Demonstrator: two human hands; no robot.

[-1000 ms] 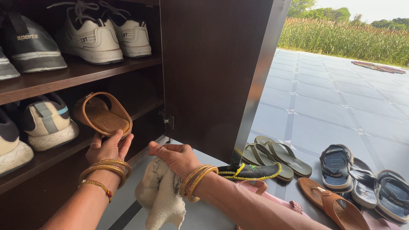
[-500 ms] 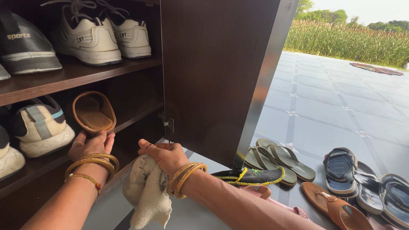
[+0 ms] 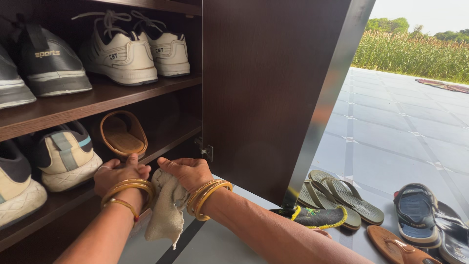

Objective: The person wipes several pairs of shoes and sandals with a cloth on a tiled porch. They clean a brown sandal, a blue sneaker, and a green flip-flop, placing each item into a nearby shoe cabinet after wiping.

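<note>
Both hands meet at the lower shelf edge (image 3: 161, 146): my right hand (image 3: 188, 171) is closed around a beige cloth (image 3: 166, 210), my left hand (image 3: 119, 173) fingers loosely curled, holding nothing. At twelve o'clock leans a tan sandal (image 3: 122, 133); a careless nudge could topple it, I judge.

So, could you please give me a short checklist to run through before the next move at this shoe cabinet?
1. Cloth held: ok, the right hand grips its top and the rest hangs free.
2. Tan sandal settled: ok, it stands tilted on the lower shelf, toward the back.
3. Left hand free: ok, it rests at the shelf edge, thumb up toward the sandal, holding nothing.
4. Cabinet door out of the way: ok, it stands wide open.
5. Shelf surface clean: cannot tell, too dark.
6. Floor beside the cabinet: not ok, green flip-flops and other sandals lie close to the door.
</note>
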